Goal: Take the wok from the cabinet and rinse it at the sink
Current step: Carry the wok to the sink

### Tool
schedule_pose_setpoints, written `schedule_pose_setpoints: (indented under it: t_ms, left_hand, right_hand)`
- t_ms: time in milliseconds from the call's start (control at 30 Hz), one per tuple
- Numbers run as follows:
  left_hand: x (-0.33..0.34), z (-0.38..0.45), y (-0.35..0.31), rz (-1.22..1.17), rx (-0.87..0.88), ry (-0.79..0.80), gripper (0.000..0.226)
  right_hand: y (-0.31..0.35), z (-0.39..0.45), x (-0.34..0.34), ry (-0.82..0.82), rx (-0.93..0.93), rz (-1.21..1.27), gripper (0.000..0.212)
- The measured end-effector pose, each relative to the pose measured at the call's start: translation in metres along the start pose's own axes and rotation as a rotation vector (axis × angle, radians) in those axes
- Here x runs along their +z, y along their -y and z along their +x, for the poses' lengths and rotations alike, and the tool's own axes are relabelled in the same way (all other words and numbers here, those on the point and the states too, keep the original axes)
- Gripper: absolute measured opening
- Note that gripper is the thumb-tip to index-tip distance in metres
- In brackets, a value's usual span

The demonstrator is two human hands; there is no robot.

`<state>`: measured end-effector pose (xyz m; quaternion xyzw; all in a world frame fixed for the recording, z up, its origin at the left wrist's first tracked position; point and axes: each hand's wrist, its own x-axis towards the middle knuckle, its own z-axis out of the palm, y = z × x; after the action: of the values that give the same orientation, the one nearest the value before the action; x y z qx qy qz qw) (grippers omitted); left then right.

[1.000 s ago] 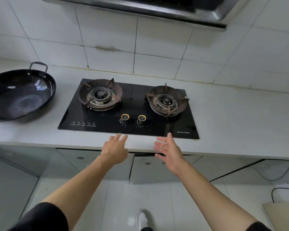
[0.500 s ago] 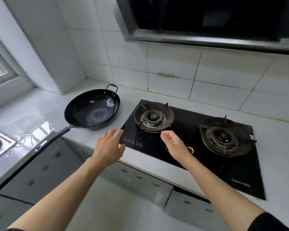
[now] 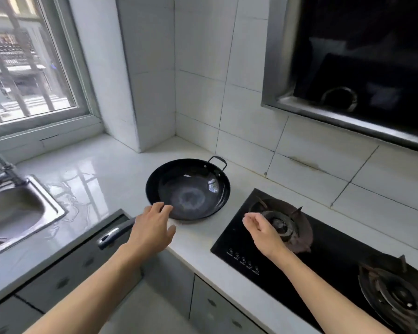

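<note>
Wok [image 3: 188,189], black, shallow-bowled, resting upright on the white countertop [image 3: 121,165] between the stainless sink [image 3: 22,210] and the black glass gas hob [image 3: 328,256]. Its long handle [image 3: 115,233] projects past the counter edge toward the viewer; a small loop handle [image 3: 218,161] sits on the far rim. The wok is already out of the cabinet, so the judged step is pick-up for the carry to the sink.

Left hand [image 3: 152,231]: fingers spread and relaxed, holding nothing, fingertips at or just over the near rim; contact with the rim cannot be confirmed. The hand covers the root of the long handle. Right hand [image 3: 263,231]: loosely curled, empty, hovering over the near burner [image 3: 279,221], apart from the wok.

Hazards, as judged from this arrangement:
- A one-handed lift at the rim, rather than at the handle, would give a weak hold on a wide pan, which could tilt or slip back onto the counter.
- The overhanging handle can be knocked by a forearm, spinning the round-bottomed wok.
- The counter beside the sink shows puddled water [image 3: 68,203]; a wok slid or set down there could skate.
- The faucet [image 3: 0,162] stands at the sink's far edge, and a wide rim swung in carelessly could strike it.
</note>
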<state>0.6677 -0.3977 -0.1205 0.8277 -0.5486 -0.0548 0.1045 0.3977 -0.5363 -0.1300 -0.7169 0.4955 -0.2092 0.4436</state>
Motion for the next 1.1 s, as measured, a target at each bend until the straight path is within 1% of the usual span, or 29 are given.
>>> schedule_pose_setpoints:
  t_ms: [100, 200, 267, 400, 533, 667, 767, 867, 1000, 1067, 1100]
  left_hand:
    - [-0.007, 0.026, 0.035, -0.021, -0.007, -0.007, 0.053]
    - [-0.007, 0.049, 0.057, -0.043, -0.020, 0.001, 0.051]
    - [-0.002, 0.060, 0.065, -0.043, -0.036, 0.023, 0.055]
    - [0.013, 0.079, 0.076, -0.050, -0.086, 0.041, 0.073]
    - [0.034, 0.093, 0.093, 0.005, -0.141, 0.053, 0.070]
    - [0.050, 0.100, 0.111, -0.107, -0.241, 0.105, 0.075]
    - [0.058, 0.104, 0.117, -0.098, -0.269, 0.154, 0.073]
    - [0.062, 0.106, 0.114, -0.087, -0.317, 0.196, 0.069]
    - [0.068, 0.107, 0.103, -0.080, -0.345, 0.185, 0.058]
    - [0.072, 0.104, 0.097, -0.091, -0.353, 0.177, 0.051]
    - [0.074, 0.102, 0.095, -0.084, -0.348, 0.168, 0.047]
  right_hand:
    - [0.018, 0.026, 0.020, -0.021, 0.017, -0.028, 0.033]
    - [0.035, 0.048, 0.030, -0.040, 0.019, -0.040, 0.033]
    - [0.042, 0.060, 0.033, -0.037, 0.013, -0.077, 0.034]
    - [0.046, 0.097, 0.036, -0.020, 0.020, -0.088, 0.037]
    - [0.042, 0.146, 0.039, 0.018, 0.024, -0.081, 0.039]
    - [0.036, 0.200, 0.050, 0.043, -0.003, -0.061, 0.037]
    - [0.035, 0.237, 0.057, 0.109, -0.055, -0.103, 0.040]
    - [0.031, 0.273, 0.058, 0.141, -0.106, -0.175, 0.044]
    - [0.019, 0.306, 0.053, 0.165, -0.137, -0.273, 0.043]
    - [0.008, 0.312, 0.049, 0.218, -0.166, -0.355, 0.046]
    - [0.001, 0.314, 0.046, 0.250, -0.214, -0.427, 0.050]
